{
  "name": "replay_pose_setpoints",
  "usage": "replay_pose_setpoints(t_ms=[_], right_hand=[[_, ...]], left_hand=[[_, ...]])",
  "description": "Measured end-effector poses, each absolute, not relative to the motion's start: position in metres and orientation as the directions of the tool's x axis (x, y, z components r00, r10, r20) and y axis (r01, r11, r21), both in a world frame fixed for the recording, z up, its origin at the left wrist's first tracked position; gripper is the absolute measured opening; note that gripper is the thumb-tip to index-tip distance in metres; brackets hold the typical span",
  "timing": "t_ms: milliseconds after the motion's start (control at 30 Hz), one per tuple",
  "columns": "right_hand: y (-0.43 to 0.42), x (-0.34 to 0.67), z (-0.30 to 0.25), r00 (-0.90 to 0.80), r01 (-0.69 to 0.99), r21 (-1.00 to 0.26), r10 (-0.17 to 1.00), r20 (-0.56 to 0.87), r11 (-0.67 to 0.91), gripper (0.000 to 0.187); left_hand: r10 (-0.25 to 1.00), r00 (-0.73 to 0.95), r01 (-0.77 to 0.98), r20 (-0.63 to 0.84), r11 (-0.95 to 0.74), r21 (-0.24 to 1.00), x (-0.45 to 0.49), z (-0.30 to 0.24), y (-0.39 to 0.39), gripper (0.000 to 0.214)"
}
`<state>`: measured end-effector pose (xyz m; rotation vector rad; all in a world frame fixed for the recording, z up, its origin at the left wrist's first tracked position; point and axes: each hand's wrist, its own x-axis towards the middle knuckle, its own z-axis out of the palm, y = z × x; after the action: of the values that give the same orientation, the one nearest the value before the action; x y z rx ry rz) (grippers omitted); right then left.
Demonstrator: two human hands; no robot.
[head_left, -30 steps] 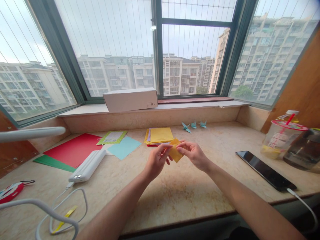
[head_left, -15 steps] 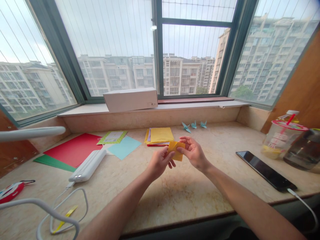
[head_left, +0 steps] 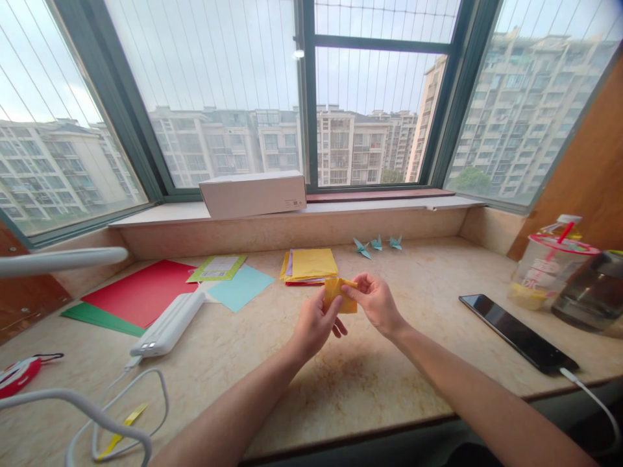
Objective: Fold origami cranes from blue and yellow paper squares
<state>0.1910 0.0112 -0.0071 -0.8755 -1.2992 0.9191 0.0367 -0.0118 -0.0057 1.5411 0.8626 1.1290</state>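
A small folded square of yellow origami paper [head_left: 348, 305] is held up between my two hands, above the table. My left hand [head_left: 314, 321] grips its left side, thumb across the front and the other fingers partly behind it. My right hand [head_left: 377, 299] pinches the upper right edge between thumb and fingertips, where a flap stands raised. Just beyond the hands lies a stack of yellow paper [head_left: 315, 263], with purple and red sheets showing at its edges. Several small blue paper cranes [head_left: 376, 243] stand farther back on the right.
On the left lie red sheets [head_left: 141, 292], a light blue sheet [head_left: 243, 289], a white power bank [head_left: 168, 324] and a looped cable [head_left: 164, 395]. To the right are a phone [head_left: 516, 332], a plastic cup [head_left: 545, 272] and a dark bottle [head_left: 591, 292]. A white box [head_left: 253, 194] rests on the sill.
The flap at the paper's upper right has been lifted and bent by my right fingers. Both hands stay in nearly the same place.
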Motion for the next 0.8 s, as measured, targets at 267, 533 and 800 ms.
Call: replay_pose_setpoints(t_ms=[267,533,800], right_hand=[[-0.003,0.189,-0.011,-0.315,0.303,-0.587,0.660,0.682,0.751,0.042],[-0.004,0.185,-0.014,-0.339,0.260,-0.623,0.674,0.657,0.738,0.041],[0.007,0.191,-0.010,-0.228,0.034,-0.919,0.898,0.376,0.394,0.037]], left_hand=[[0.943,0.154,-0.111,0.295,-0.281,0.953,0.034,0.000,-0.009,0.036],[0.940,0.095,-0.063,0.327,-0.322,0.945,0.030,0.003,-0.008,0.037],[0.900,0.366,0.094,0.236,-0.288,0.953,0.026,-0.006,-0.002,0.040]])
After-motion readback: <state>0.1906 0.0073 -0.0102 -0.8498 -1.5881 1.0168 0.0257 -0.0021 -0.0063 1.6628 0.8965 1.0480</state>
